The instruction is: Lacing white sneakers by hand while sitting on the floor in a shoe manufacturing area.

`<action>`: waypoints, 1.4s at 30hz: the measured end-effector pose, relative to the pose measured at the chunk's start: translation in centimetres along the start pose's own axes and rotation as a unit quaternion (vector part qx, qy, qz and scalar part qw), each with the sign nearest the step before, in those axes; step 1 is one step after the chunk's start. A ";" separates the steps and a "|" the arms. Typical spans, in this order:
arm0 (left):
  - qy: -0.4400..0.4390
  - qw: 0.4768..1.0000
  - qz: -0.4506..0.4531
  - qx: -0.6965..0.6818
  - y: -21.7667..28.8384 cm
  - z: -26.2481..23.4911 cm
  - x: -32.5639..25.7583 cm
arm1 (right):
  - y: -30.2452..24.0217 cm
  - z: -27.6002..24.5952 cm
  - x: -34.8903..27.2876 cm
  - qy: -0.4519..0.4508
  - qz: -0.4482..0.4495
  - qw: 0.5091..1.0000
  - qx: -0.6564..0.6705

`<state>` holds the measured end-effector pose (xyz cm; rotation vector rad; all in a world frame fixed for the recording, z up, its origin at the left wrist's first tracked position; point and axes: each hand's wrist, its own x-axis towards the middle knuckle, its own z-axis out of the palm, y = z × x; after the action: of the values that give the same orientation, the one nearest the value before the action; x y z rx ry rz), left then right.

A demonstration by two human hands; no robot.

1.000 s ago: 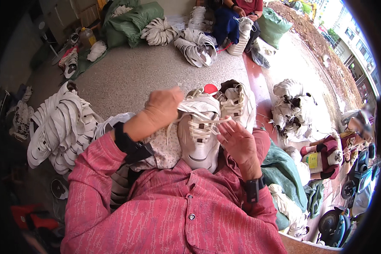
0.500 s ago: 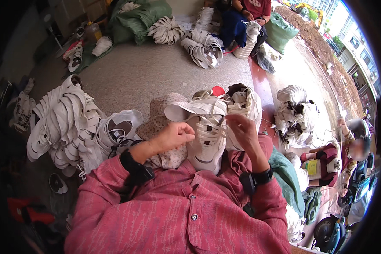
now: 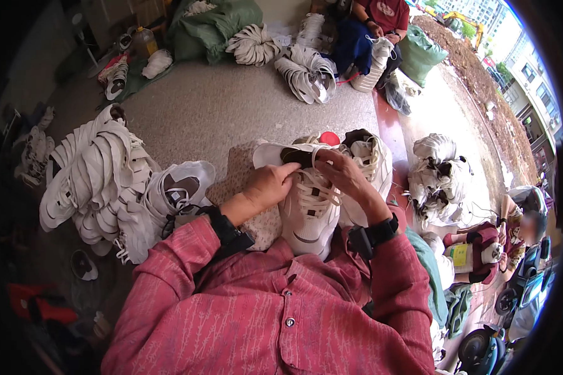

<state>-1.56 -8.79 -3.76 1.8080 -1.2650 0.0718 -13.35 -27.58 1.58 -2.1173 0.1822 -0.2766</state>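
A white shoe upper (image 3: 308,226) with crisscrossed pale laces lies in front of me, toe toward my body. My left hand (image 3: 269,189) is closed on its opening edge near the top of the lacing, thumb and finger on the material. Bent over the other side of the opening, my right hand (image 3: 349,178) pinches a white lace (image 3: 316,154) that loops up there; its fingertips are partly hidden. A second laced white upper (image 3: 374,153) stands just to the right, beside my right hand. A red round piece (image 3: 329,139) shows behind the uppers.
Stacked white uppers (image 3: 91,172) pile at the left, and another bundle (image 3: 441,178) lies at the right. A patterned cushion-like surface (image 3: 239,164) sits under my left forearm. Across the floor, a seated person (image 3: 381,19) handles uppers next to a green sack (image 3: 422,56). Another person sits at far right.
My hands have moved up to the shoe's opening and closed there. The opening now faces up more, showing its dark inside. The whole view has shifted slightly.
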 end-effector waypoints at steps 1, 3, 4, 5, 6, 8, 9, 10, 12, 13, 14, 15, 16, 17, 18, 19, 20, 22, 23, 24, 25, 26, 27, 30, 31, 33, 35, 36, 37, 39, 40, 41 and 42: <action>-0.028 0.997 0.022 0.073 0.4 -0.4 0.3 | -0.2 0.3 -0.1 -0.001 0.031 0.999 0.038; -0.058 0.987 0.045 0.145 0.8 -0.6 0.9 | -0.6 0.1 -0.2 -0.007 0.025 0.999 -0.021; -0.072 0.978 0.060 0.185 1.0 -0.5 1.2 | -1.0 0.0 -0.4 -0.014 0.017 0.997 -0.079; -0.085 0.968 0.075 0.224 1.2 -0.5 1.3 | -0.7 0.2 -0.6 -0.012 0.019 0.997 -0.078; -0.088 0.968 0.077 0.223 1.4 -0.5 1.3 | -0.1 0.5 -0.9 0.029 0.053 0.997 0.047; 0.021 0.981 0.111 0.160 2.0 -0.7 1.4 | -0.2 0.3 -1.1 0.070 0.085 0.979 0.172; 0.020 0.981 0.112 0.160 2.4 -0.7 1.3 | -0.4 -0.3 -1.4 0.082 0.113 0.960 0.241; 0.049 0.990 0.071 0.108 3.3 -0.7 1.2 | -0.8 -0.8 -1.7 0.094 0.142 0.936 0.308; 0.075 0.995 0.030 0.055 4.1 0.0 0.9 | -0.7 -1.4 -2.5 0.121 0.135 0.910 0.373; 0.060 0.994 -0.007 -0.093 4.3 0.5 0.9 | -0.3 -2.0 -3.0 0.130 0.135 0.871 0.455; 0.043 0.969 -0.044 -0.238 4.5 0.8 1.0 | 0.2 -2.7 -3.5 0.137 0.135 0.824 0.533; 0.042 0.970 -0.042 -0.238 4.6 0.8 1.0 | 0.5 -3.5 -4.3 0.154 0.145 0.825 0.525; -0.011 0.927 -0.105 -0.360 4.8 0.4 1.0 | 0.8 -4.1 -5.1 0.156 0.143 0.824 0.526; -0.057 0.862 -0.170 -0.475 4.8 -0.4 0.8 | 0.9 -4.5 -5.4 0.197 0.158 0.845 0.472; -0.052 0.861 -0.171 -0.475 4.7 -1.4 0.8 | 1.0 -4.7 -5.7 0.237 0.172 0.861 0.415; -0.014 0.823 -0.187 -0.536 5.0 -2.5 1.0 | 1.4 -5.0 -6.7 0.279 0.122 0.879 0.368; 0.021 0.779 -0.203 -0.593 5.1 -3.5 1.2 | 1.4 -5.0 -7.3 0.363 0.096 0.871 0.315; 0.070 0.766 -0.196 -0.609 3.7 -5.4 0.5 | 1.2 -5.5 -7.9 0.435 0.046 0.891 0.119; 0.094 0.747 -0.212 -0.623 2.7 -6.2 0.1 | 1.7 -5.5 -7.9 0.459 0.014 0.888 0.021; 0.119 0.728 -0.227 -0.636 1.8 -7.0 -0.3 | 2.0 -5.3 -8.1 0.462 0.014 0.886 0.025; 0.137 0.716 -0.233 -0.643 1.1 -7.8 -0.8 | 0.8 -4.7 -7.9 0.404 0.003 0.914 -0.036; 0.153 0.704 -0.238 -0.651 0.6 -8.5 -1.1 | 0.1 -4.0 -7.7 0.345 -0.009 0.934 -0.097; 0.165 0.705 -0.234 -0.649 0.2 -9.2 -1.5 | 0.2 -3.3 -7.1 0.281 -0.025 0.958 -0.054; 0.187 0.699 -0.207 -0.659 0.2 -10.4 -1.6 | 0.0 -1.6 -5.1 0.141 -0.143 0.962 -0.188; 0.187 0.701 -0.207 -0.657 0.3 -10.6 -1.7 | -0.6 -1.0 -4.5 0.104 -0.138 0.963 -0.204; 0.166 0.691 -0.171 -0.682 0.7 -10.7 -1.8 | -1.1 0.0 -3.2 0.040 -0.162 0.951 -0.261; 0.102 0.697 -0.157 -0.692 1.7 -10.9 -1.5 | -1.1 1.1 -1.9 0.002 -0.136 0.953 -0.271; 0.038 0.699 -0.140 -0.700 2.4 -11.0 -1.3 | -1.3 1.4 -1.3 -0.035 -0.109 0.953 -0.281; 0.040 0.710 -0.195 -0.675 3.4 -11.2 -1.2 | -1.6 1.6 -0.6 -0.053 -0.074 0.946 -0.310; -0.065 0.778 -0.256 -0.570 3.8 -11.2 -0.9 | -1.7 1.5 -0.3 -0.051 -0.066 0.950 -0.301; -0.168 0.824 -0.309 -0.445 3.9 -11.0 -0.9 | -1.8 1.6 -0.1 -0.047 -0.061 0.954 -0.291; -0.190 0.845 -0.314 -0.388 3.8 -10.1 -0.9 | -1.8 1.8 0.0 -0.052 -0.063 0.953 -0.293; -0.186 0.844 -0.315 -0.392 3.3 -9.1 -1.0 | -1.6 1.9 0.0 -0.036 -0.065 0.955 -0.286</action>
<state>-0.74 -2.06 3.21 1.4200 -0.6928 -1.0597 -12.84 -25.19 1.91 -2.7177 0.0851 -0.2429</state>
